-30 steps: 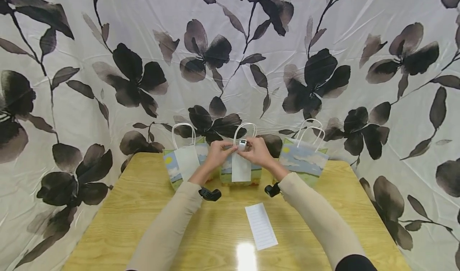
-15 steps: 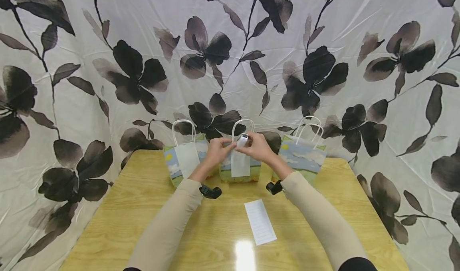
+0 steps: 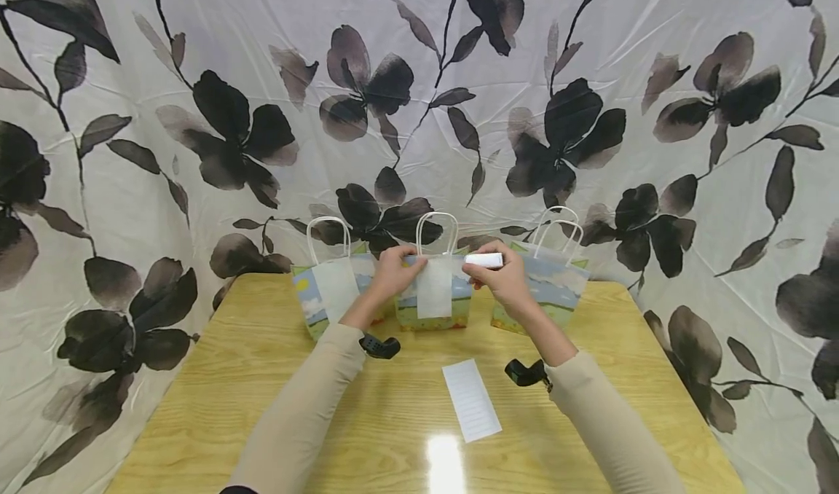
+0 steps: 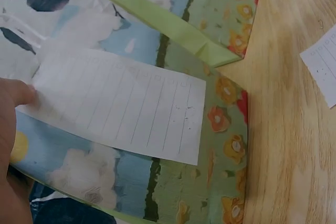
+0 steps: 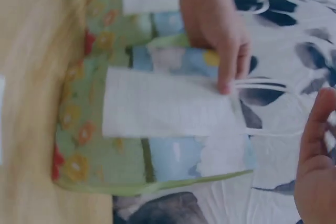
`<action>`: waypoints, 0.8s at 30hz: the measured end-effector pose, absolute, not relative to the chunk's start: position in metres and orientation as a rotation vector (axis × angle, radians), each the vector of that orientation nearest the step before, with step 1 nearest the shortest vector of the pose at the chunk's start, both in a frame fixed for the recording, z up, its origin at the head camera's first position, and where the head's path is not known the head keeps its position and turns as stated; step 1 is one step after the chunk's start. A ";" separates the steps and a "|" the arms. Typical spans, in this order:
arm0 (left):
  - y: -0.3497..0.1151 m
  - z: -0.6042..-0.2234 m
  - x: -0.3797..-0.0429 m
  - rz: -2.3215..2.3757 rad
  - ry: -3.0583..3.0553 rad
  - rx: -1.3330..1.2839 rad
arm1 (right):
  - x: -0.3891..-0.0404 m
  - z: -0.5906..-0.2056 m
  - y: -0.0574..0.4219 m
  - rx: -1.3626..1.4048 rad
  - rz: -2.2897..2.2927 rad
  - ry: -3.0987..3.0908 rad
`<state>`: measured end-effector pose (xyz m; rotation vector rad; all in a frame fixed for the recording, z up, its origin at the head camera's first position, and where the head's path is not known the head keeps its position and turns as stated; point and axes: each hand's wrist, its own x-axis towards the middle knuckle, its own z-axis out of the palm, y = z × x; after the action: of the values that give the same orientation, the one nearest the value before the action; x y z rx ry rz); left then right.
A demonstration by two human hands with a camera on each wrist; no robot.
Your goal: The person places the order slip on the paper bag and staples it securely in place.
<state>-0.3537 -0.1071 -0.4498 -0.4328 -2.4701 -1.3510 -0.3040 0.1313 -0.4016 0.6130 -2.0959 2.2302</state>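
Observation:
A checklist slip (image 3: 434, 290) hangs on the front of the middle paper gift bag (image 3: 409, 318), below its white rope handle. My left hand (image 3: 395, 272) pinches the bag's top edge with the slip's upper corner; in the left wrist view the thumb (image 4: 23, 93) lies on the slip. Just right of this bag, my right hand (image 3: 503, 279) holds a small white stapler (image 3: 483, 261) between thumb and fingers, apart from the slip. In the right wrist view, only part of the right hand (image 5: 317, 166) shows at the edge.
A similar bag (image 3: 314, 308) with a white slip (image 3: 337, 287) stands at the left, and another bag (image 3: 547, 290) at the right. A loose lined slip (image 3: 472, 399) lies on the wooden table (image 3: 275, 363). Floral cloth (image 3: 485, 115) hangs behind.
My right hand has moved right with the stapler, away from the slip's top edge, and the stapler has turned sideways. The left hand still pinches the middle bag's top.

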 end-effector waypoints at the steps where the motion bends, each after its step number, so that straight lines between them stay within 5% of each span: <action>1: -0.107 -0.449 -0.354 -1.367 -2.479 -0.427 | -0.299 -0.402 0.136 0.565 2.307 -2.076; 6: -0.104 -0.447 -0.358 -1.367 -2.503 -0.415 | -0.278 -0.413 0.158 0.483 2.372 -2.113; 24: -0.103 -0.443 -0.362 -1.245 -2.541 -0.424 | -0.247 -0.492 0.202 0.176 1.499 -2.402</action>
<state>-0.3621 -0.1027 -0.4430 -0.4242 -2.5410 -1.2452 -0.2473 0.2019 -0.4923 0.1757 -2.4016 1.4995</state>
